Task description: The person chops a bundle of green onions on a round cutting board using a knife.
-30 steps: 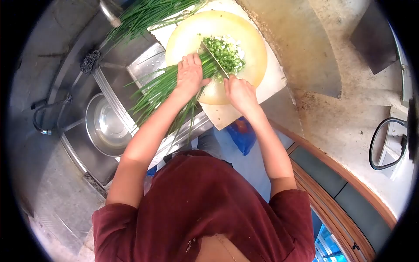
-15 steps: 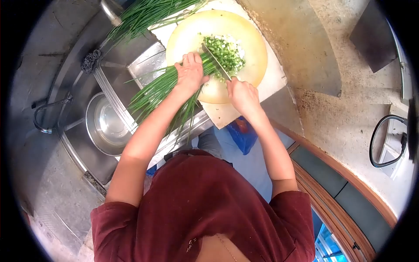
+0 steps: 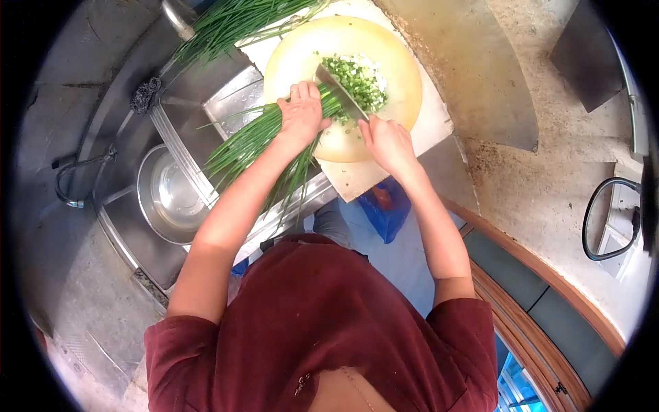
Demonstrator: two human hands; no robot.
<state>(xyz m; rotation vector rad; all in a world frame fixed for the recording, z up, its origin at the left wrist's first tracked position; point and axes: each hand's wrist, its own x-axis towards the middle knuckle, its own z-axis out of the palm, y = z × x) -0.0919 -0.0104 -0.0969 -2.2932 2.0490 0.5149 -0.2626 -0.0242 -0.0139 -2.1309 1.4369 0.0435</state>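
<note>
My left hand [image 3: 301,115] is closed over a bunch of green onions [image 3: 255,145], pressing it on the round cutting board [image 3: 294,63]. The long green ends trail off the board toward the sink. In my right hand [image 3: 388,143] is the handle of a cleaver [image 3: 342,95]. Its blade lies across the cut end of the bunch, close to my left fingers. Chopped green onion [image 3: 362,77], green and white, is heaped against the blade's far side.
More whole green onions [image 3: 240,22] lie beyond the sink's top edge. A metal bowl [image 3: 145,196] sits in the left sink basin, near a scouring pad [image 3: 145,95] and a faucet [image 3: 180,19]. A blue plastic bag [image 3: 386,214] hangs below the board. A black cable [image 3: 587,223] is at right.
The cleaver blade has tilted, showing more of its flat side, and my right hand has shifted slightly right. My left hand stays on the green onions.
</note>
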